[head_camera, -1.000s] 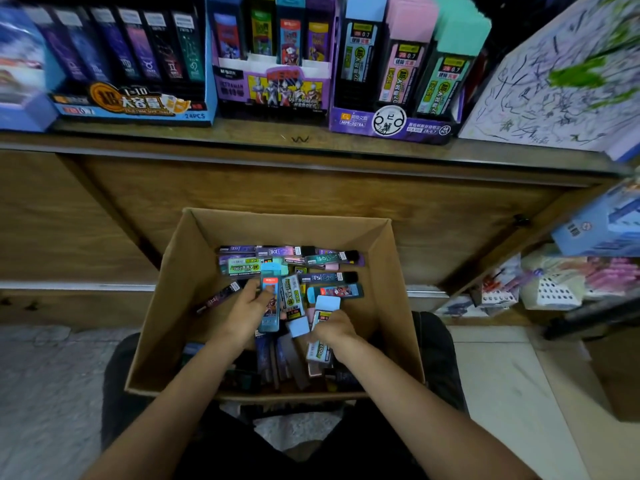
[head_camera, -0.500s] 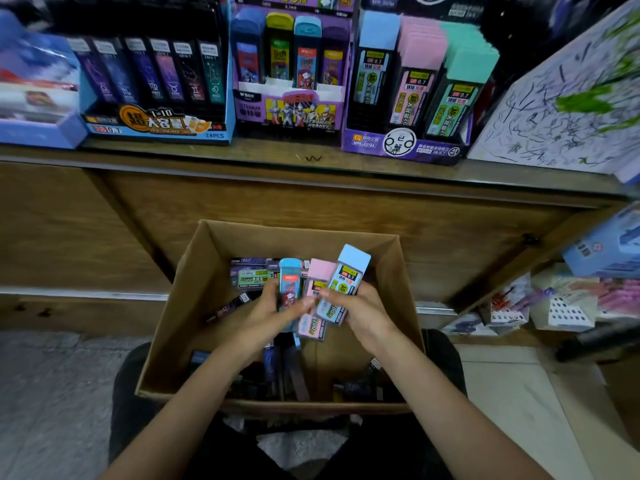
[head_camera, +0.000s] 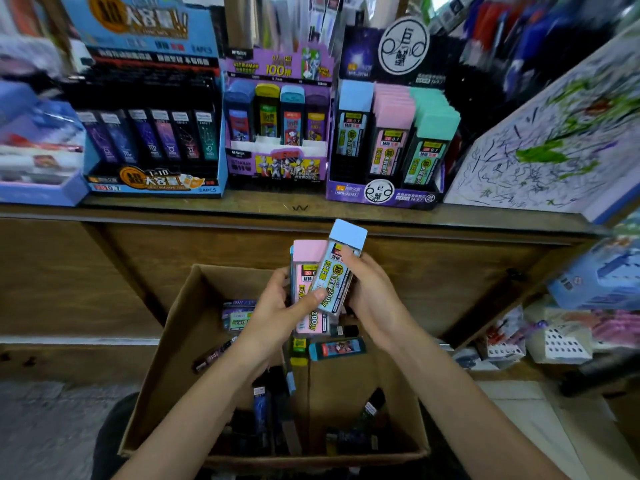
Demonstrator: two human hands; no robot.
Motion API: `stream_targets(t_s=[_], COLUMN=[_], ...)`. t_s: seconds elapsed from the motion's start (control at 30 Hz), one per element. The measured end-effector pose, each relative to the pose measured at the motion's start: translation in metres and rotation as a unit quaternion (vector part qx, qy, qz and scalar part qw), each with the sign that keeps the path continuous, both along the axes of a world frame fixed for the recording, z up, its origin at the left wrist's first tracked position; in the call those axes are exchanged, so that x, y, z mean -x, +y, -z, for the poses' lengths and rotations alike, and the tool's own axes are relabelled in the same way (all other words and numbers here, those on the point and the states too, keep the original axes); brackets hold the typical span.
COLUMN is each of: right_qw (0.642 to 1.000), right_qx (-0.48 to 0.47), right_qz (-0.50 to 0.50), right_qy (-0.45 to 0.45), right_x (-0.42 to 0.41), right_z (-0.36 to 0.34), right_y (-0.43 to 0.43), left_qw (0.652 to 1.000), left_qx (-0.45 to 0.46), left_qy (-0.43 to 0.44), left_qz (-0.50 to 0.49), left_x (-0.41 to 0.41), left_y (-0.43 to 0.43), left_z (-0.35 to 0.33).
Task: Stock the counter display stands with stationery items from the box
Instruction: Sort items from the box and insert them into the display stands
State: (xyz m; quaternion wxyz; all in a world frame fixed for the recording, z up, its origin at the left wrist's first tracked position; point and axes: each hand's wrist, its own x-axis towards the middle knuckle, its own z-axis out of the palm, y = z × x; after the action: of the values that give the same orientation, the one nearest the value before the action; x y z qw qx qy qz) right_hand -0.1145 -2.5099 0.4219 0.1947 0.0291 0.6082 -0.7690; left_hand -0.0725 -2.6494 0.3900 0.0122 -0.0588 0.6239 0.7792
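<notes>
Above the cardboard box [head_camera: 173, 344] on my lap, both hands hold lead cases upright. My left hand [head_camera: 277, 306] grips a pink-capped case [head_camera: 308, 258], its thumb lying across the front. My right hand [head_camera: 367, 292] grips a blue-capped case [head_camera: 346, 237] that overlaps the pink one. Several more cases lie loose in the box. On the wooden counter [head_camera: 304, 211] stand three displays: a blue stand [head_camera: 152, 183] at left, a purple stand [head_camera: 277, 164] in the middle, and a stand [head_camera: 381, 194] with blue, pink and green capped cases at right.
A scribbled test pad [head_camera: 554, 140] leans at the counter's right end. A blue tray [head_camera: 38, 192] of pens sits at far left. Shelves with small packets [head_camera: 561, 337] lie low on the right. The cabinet front [head_camera: 104, 271] stands just behind the box.
Both hands have come up out of the box with the pink and blue capped cases, rising toward the counter. The view has tilted up and shows the full displays.
</notes>
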Motion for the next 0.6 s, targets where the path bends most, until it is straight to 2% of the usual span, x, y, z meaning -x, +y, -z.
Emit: stream_targets(t_s=[0.1,0.2,0.3,0.43,0.6], right_qw=[0.993,0.984,0.980,0.978,0.975], right_qx=[-0.078,-0.118,-0.134,-0.130,-0.130], right_qz=[0.020,0.017,0.015,0.017,0.019], right_qy=[0.091,0.136,0.148,0.161,0.177], right_x=[0.011,0.020,0.028,0.040,0.057], right_z=[-0.023,-0.041,-0.055,-0.069,-0.093], right_y=[0.008,0.014,0.021,0.031,0.035], left_qw=[1.000,0.999,0.997,0.999,0.999], left_qx=[0.004,-0.034,-0.076,-0.035,-0.025], left_qy=[0.017,0.002,-0.014,0.019,0.041], left_qz=[-0.004,-0.014,-0.011,0.007,-0.002], left_x=[0.009,0.019,0.027,0.032,0.037], left_y=[0.002,0.006,0.008,0.009,0.001], left_z=[-0.017,-0.030,-0.039,-0.052,-0.065])
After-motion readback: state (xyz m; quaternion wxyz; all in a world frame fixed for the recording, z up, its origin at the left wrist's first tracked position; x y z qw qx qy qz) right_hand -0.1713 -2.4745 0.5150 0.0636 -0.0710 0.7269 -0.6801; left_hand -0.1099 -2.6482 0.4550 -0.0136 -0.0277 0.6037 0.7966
